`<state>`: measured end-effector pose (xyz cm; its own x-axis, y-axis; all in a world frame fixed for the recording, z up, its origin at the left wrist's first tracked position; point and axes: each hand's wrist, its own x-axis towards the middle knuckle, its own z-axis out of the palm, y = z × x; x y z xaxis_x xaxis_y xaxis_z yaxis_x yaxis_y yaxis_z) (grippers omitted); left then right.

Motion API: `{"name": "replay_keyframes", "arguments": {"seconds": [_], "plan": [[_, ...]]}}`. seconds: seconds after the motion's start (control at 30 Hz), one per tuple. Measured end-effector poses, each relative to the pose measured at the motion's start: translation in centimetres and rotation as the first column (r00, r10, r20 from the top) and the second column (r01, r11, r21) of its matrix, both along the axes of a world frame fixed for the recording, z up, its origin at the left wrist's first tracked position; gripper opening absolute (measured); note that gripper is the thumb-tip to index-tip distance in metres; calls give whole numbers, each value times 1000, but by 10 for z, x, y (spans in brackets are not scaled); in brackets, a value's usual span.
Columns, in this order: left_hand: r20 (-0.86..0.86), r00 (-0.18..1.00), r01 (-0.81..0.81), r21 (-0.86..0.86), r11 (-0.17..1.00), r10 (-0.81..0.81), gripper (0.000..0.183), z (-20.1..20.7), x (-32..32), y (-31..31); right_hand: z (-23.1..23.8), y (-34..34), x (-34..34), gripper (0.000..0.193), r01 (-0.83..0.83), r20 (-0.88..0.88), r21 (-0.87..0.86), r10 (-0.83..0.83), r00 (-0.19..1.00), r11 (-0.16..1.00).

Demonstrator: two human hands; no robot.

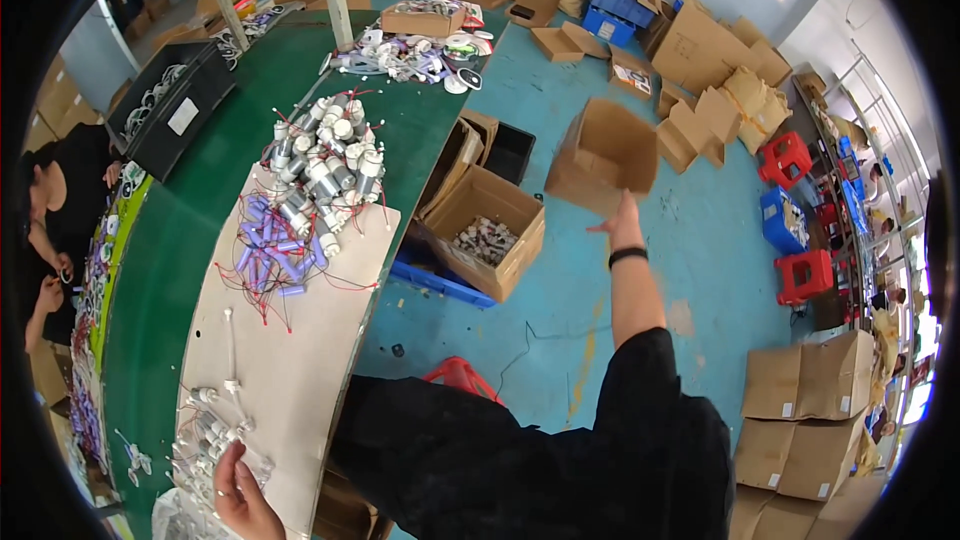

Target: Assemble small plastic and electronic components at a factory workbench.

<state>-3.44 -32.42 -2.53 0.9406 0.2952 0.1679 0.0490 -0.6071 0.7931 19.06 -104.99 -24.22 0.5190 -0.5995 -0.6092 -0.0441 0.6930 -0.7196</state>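
Observation:
My right arm reaches out over the floor. My right hand (622,224) meets the lower edge of a cardboard box (603,145), its thumb spread away from the box wall. The box is tilted and slightly blurred, its inside bare; I cannot tell whether the fingertips touch it. At the bench's near end, my left hand (244,502) has loosely bent fingers and nothing visible in them. Beside it lie small grey-and-white cylindrical parts (212,430) and a white tube piece (232,355). Farther up are piled grey-and-white motor-like cylinders (325,165) and purple wired cylinders (270,245).
A carton of small parts (515,275) stands beside the green bench (150,270). Cardboard boxes (700,55) and blue crates (610,10) line the back; stacked cartons (800,420) and red stools (803,277) stand right. Another person (75,200) works across the bench.

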Motion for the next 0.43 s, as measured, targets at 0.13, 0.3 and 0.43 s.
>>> {"name": "replay_keyframes", "arguments": {"seconds": [0.13, 0.3, 0.43], "plan": [[40, 990, -128, -107, 986, 133, 27, 5, -19, -30, -64, 9, -57, 62, 89, -160, -91, -103, 982, 992], [88, 960, -231, -282, 931, 265, 35, -39, -42, -6, -37, 82, -46, 40, 58, 21, -103, -56, 998, 993], [110, 956, -239, -253, 938, 273, 35, -54, -48, -5, 13, 162, -24, 31, -251, 128, -367, 316, 940, 896]]}}
